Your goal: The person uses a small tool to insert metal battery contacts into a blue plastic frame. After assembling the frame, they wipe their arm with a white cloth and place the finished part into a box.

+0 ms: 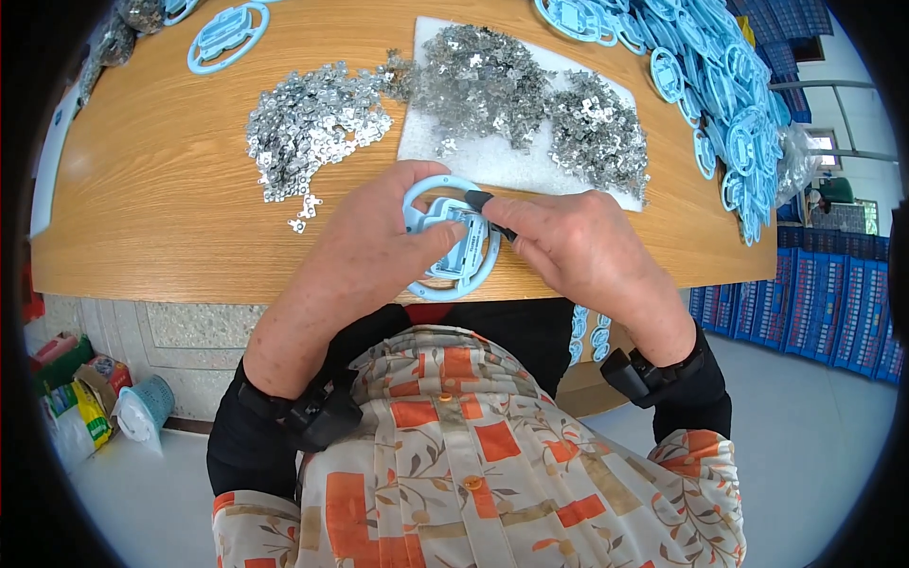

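Note:
My left hand (369, 232) grips a light-blue plastic toy steering wheel (462, 257) over the table's near edge. Its thumb lies across the wheel's recessed centre, and the other fingers are hidden behind the left side. Closed in a pinch, my right hand (592, 244) meets the wheel's right rim. Black pieces (480, 201) show at its fingertips; whether they are finger covers or a tool I cannot tell, and any small part between the fingers is hidden. Beyond the hands lie small silvery metal plates, one loose pile (317, 123) on the wood and more heaps (483, 80) farther right.
A white foam sheet (417, 142) lies under the right-hand metal heaps. Many blue steering wheels (734, 104) are piled along the table's right side, and another wheel (227, 38) lies at the far left. Blue crates (814, 303) stand on the right; a basket (147, 407) is on the left floor.

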The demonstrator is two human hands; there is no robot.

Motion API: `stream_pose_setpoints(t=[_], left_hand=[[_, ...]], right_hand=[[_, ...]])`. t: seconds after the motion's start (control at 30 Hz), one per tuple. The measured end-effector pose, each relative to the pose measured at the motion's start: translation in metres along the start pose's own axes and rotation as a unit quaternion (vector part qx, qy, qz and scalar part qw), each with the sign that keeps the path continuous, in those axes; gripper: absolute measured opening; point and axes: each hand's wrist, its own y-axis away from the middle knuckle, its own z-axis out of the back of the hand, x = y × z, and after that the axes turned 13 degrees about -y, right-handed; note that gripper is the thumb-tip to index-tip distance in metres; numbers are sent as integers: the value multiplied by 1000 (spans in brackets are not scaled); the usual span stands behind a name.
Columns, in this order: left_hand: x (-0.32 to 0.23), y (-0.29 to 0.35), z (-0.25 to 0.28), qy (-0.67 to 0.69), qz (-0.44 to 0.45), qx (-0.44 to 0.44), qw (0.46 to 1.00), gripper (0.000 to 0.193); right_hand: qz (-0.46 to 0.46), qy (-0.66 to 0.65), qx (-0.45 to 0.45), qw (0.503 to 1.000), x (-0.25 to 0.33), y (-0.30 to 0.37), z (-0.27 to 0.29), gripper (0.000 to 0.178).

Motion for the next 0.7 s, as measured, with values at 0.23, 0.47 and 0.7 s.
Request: stream_pose_setpoints(t=[0.23,0.47,0.7], left_hand=[[-2,-5,0,23,16,17,999,51],[-11,-4,11,-19,-34,-2,999,42],[12,2,-3,-47,-106,-47,992,47]], right_hand=[[3,-29,-3,1000,-2,-1,1,23],[-53,63,76,994,35,-20,25,15],[-2,78,92,993,34,-16,32,19]])
